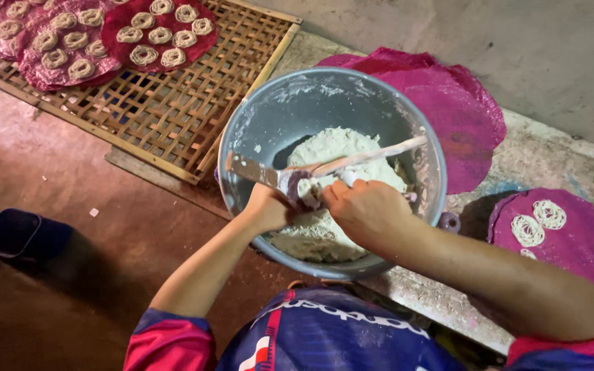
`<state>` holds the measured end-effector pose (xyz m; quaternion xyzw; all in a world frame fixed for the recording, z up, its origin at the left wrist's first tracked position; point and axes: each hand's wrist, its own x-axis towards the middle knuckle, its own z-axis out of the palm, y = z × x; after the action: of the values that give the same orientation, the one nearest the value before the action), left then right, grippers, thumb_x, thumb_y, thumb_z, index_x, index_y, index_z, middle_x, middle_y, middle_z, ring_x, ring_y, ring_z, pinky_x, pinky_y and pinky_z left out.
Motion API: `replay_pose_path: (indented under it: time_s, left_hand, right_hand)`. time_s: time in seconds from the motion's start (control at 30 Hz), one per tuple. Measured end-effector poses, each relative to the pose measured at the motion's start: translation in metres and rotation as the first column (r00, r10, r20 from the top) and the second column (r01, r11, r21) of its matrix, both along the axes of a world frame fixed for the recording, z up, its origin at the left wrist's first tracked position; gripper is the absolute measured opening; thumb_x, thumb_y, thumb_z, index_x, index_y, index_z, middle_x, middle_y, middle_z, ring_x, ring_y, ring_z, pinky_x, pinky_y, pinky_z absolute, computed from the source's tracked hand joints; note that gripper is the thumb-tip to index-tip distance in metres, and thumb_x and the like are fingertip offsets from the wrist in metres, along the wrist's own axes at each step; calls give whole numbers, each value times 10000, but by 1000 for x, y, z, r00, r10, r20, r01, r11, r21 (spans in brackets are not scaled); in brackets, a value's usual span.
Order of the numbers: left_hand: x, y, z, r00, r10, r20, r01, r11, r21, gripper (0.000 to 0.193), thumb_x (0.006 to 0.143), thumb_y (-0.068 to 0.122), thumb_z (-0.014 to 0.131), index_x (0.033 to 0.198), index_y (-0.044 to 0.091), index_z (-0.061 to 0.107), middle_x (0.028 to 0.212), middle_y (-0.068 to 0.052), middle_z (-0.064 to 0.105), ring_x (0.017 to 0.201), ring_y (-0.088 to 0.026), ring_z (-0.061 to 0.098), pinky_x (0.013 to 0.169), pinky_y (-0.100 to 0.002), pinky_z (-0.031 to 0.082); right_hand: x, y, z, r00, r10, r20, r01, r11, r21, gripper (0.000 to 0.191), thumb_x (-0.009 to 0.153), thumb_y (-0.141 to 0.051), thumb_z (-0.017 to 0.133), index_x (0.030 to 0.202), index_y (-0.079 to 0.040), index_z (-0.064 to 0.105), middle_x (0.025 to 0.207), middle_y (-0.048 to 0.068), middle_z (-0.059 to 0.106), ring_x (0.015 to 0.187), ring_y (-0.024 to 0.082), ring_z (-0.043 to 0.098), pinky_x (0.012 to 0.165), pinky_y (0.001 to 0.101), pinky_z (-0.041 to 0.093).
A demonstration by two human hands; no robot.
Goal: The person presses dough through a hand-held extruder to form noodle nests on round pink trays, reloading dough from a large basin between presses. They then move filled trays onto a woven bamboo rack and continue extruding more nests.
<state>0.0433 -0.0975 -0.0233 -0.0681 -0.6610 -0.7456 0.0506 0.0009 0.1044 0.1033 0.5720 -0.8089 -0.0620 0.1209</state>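
Dough (331, 148) fills grey bowl (269, 113); both hands inside.

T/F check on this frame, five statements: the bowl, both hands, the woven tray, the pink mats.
1. The grey bowl holds pale dough. True.
2. The left hand rests empty on the floor. False: it is at the bowl, holding a dough-coated tool.
3. The right hand is over the bowl. True.
4. The woven tray carries no mats. False: pink mats with dough coils lie on it.
5. The pink mat at right holds dough spirals. True.
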Motion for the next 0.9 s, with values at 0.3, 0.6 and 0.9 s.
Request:
replay_pose_path:
  time_s: [0.3,0.6,0.9]
  left_hand:
    - [-4,-35,-1,745,405,-531,-667,447,-595,577,829,196,802,1362,110,597,1318,-133,674,1126,-285,679,929,-416,541]
    - [-8,-41,8,733,523,-435,-630,279,-725,875,797,214,792,1573,94,408,1093,-152,655,936,-358,656,729,-473,517]
    - [-40,-86,1,614,657,-437,-695,189,-693,701,828,179,797,1461,56,523,1078,-179,666,910,-307,669,690,-434,519]
  right_hand:
    - [-3,36,-26,840,61,540,274,811,-518,511,876,-10,590,1378,-102,620,959,133,686,827,268,678,718,340,533]
    - [-12,21,-104,193,58,979,652,738,-172,405,1034,-133,562,1430,-132,642,675,-1,545,600,142,454,538,328,398]
    - [1,24,-138,535,-23,844,411,880,-237,510,971,-88,617,1477,-140,579,902,124,660,799,213,561,741,365,516]
